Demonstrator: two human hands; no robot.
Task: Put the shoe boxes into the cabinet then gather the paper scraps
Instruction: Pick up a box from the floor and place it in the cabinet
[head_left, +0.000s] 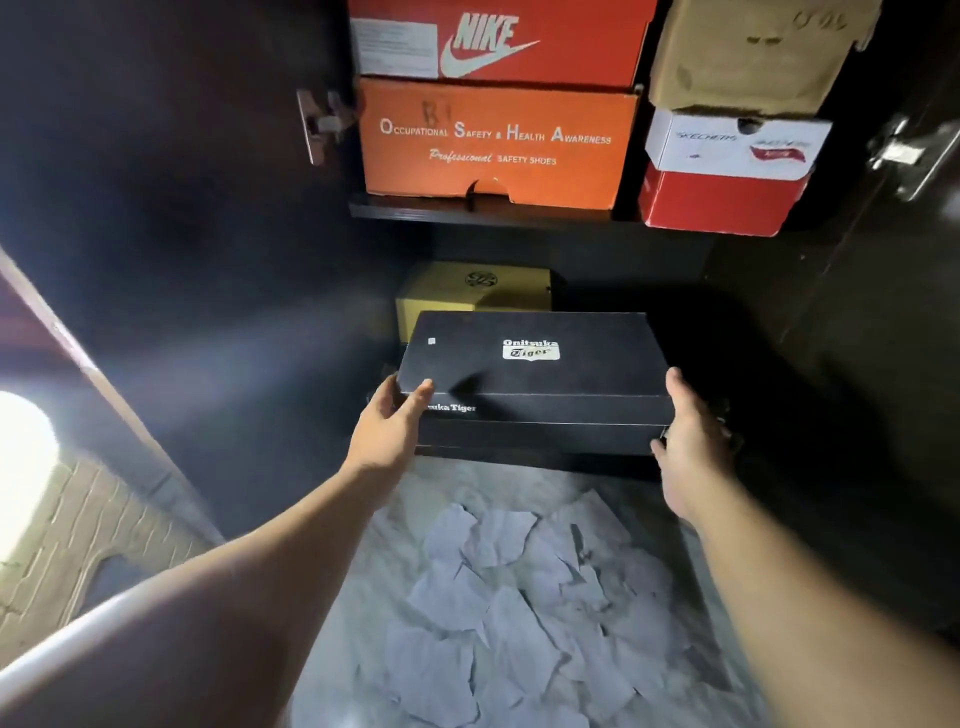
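Note:
A black Onitsuka Tiger shoe box (535, 364) sits at the front of the dark cabinet's lower compartment, on top of another black box (535, 436). My left hand (389, 426) grips its left front corner, thumb on the lid. My right hand (691, 441) holds its right end, thumb up along the side. Behind it stands a yellow box (472, 291). Several white paper scraps (509, 582) lie scattered on the pale floor in front of the cabinet, between my forearms.
The upper shelf (488, 214) holds a red Nike box (493, 41) on an orange safety-shoes box (493, 145), and at right a brown box (748, 57), a white Skechers box (732, 145) and a red box (722, 202). Open cabinet doors (182, 260) flank both sides.

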